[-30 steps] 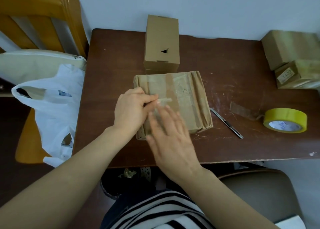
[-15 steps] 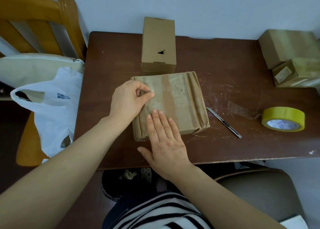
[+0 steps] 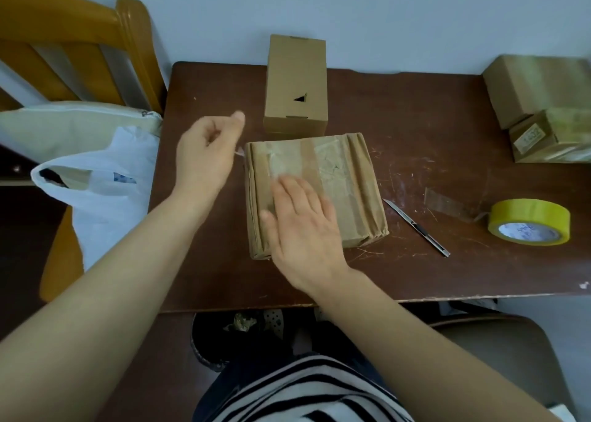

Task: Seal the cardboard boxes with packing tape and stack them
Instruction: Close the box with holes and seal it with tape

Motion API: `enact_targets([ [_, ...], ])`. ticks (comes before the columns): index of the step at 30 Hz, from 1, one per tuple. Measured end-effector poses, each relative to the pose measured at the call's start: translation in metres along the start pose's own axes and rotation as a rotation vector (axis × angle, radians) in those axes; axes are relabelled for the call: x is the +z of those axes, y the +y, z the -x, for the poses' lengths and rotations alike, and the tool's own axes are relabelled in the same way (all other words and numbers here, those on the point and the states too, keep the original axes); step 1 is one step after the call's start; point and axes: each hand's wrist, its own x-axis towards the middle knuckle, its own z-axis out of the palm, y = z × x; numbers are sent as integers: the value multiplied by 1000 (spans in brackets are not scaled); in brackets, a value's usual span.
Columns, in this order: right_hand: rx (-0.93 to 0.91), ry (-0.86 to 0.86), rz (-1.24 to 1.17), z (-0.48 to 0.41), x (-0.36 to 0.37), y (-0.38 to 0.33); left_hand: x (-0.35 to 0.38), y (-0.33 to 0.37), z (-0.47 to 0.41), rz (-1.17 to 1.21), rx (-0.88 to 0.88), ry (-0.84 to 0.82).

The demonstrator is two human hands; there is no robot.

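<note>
Right hand (image 3: 300, 226) flat, fingers straight, pressing near-left top of taped box (image 3: 348, 178), middle of table (image 3: 431, 111). Left hand (image 3: 204, 153) above table just left of box, fingers loosely curled; cannot tell if holding anything. Right: knife (image 3: 415, 226), tape roll (image 3: 529, 222). Far: upright box (image 3: 297, 83) just behind; far-right boxes (image 3: 540, 86).

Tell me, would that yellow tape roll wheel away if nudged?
Probably not: the tape roll lies flat on the table, so it would likely slide. Its loose tail lies stretched beside it and may drag or stick.
</note>
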Motion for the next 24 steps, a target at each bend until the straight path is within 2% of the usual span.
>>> enact_targets([
  [4,-42,-266,190,-21,18,9,10,-11,11,-157,-63,-91],
  [9,-68,-172,134,-7,20,9,13,-12,14,-395,-16,-193],
  [11,-103,-153,205,6,20,8,12,-12,12,-435,-33,-206],
  [16,-111,-204,218,26,22,9,13,-15,14,-431,-41,-219],
  [24,-151,-49,263,50,24,20,21,-7,10,-337,-126,-238],
])
